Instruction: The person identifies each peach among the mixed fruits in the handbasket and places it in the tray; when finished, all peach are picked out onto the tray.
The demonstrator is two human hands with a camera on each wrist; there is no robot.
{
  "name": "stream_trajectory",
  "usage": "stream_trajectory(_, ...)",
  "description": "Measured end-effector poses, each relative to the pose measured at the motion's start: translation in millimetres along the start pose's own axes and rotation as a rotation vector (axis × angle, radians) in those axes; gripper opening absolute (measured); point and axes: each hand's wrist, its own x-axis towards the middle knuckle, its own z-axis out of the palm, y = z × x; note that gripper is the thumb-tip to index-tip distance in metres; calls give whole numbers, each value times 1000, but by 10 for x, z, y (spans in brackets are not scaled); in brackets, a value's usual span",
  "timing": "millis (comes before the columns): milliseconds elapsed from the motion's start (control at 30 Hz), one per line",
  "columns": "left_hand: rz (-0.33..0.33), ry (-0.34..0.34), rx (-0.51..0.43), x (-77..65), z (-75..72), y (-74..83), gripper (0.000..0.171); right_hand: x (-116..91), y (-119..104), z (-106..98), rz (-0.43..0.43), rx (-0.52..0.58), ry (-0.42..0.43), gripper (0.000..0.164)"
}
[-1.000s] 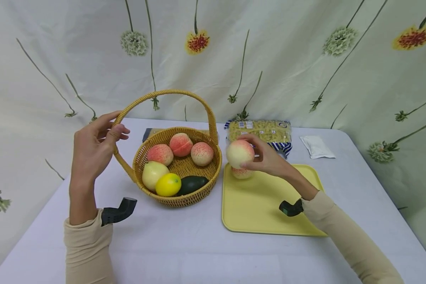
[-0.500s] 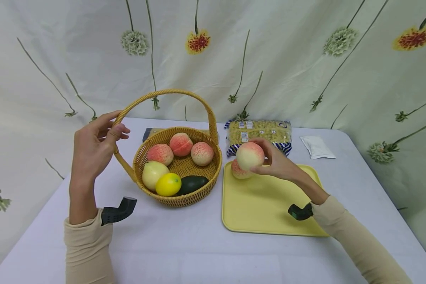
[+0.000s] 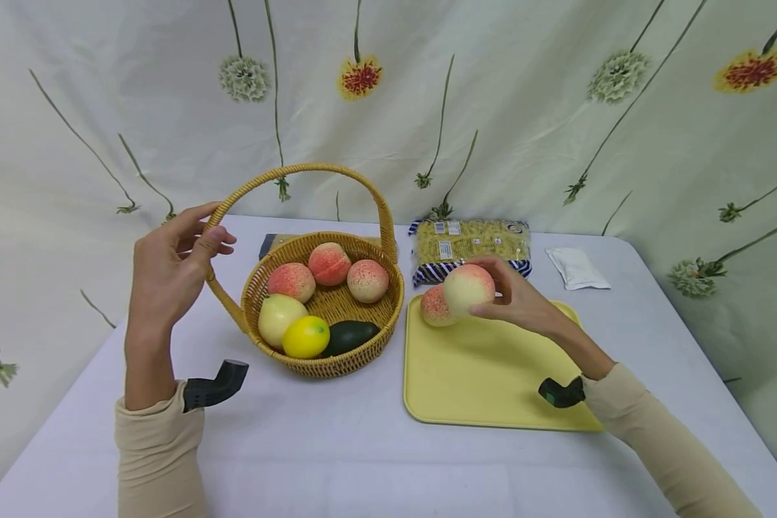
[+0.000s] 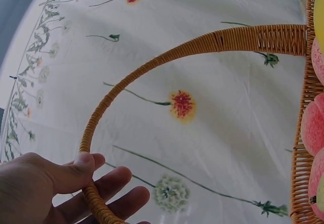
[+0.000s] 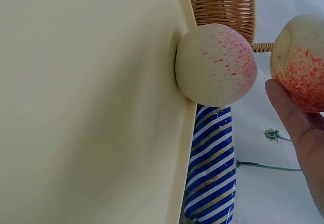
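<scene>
My left hand (image 3: pixel 175 266) grips the left side of the handle (image 3: pixel 307 167) of a woven basket (image 3: pixel 337 367); in the left wrist view thumb and fingers (image 4: pixel 114 181) wrap it. Inside the basket lie several peaches (image 3: pixel 329 264), a pale round fruit (image 3: pixel 281 321), a yellow lemon (image 3: pixel 306 337) and a dark green avocado-like fruit (image 3: pixel 351 337). With my right hand (image 3: pixel 514 298) I hold a pale peach (image 3: pixel 469 290) above the yellow tray (image 3: pixel 479 381). Another peach (image 3: pixel 436 308) rests on the tray's back left corner, apart from the held one in the right wrist view.
Behind the tray lies a bag of pasta (image 3: pixel 473 241) with blue-striped ends. A small white packet (image 3: pixel 578 268) is at the back right. Something flat and dark-edged (image 3: pixel 269 244) sits partly hidden behind the basket. A floral cloth (image 3: pixel 518 108) hangs behind the table.
My right hand has moved right and slightly down with the peach, from near the basket's rim to over the tray, uncovering the other peach. The left hand and basket have stayed put.
</scene>
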Motion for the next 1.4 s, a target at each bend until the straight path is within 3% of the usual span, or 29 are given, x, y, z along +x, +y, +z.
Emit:
stream_trajectory(167, -3, -3, 0, 4, -1, -5, 38, -62, 16, -41, 19, -22, 17, 70)
stream_trajectory(400, -3, -3, -2, 3, 1, -14, 37, -100, 71, -100, 41, -48, 5, 86)
stream_trajectory(867, -9, -9, 5, -1, 0, -10, 38, -179, 164, -239, 128, -101, 5, 74)
stream_trajectory(1400, -15, -14, 12, -1, -2, -10, 39, -209, 271, -330, 143, -216, -16, 78)
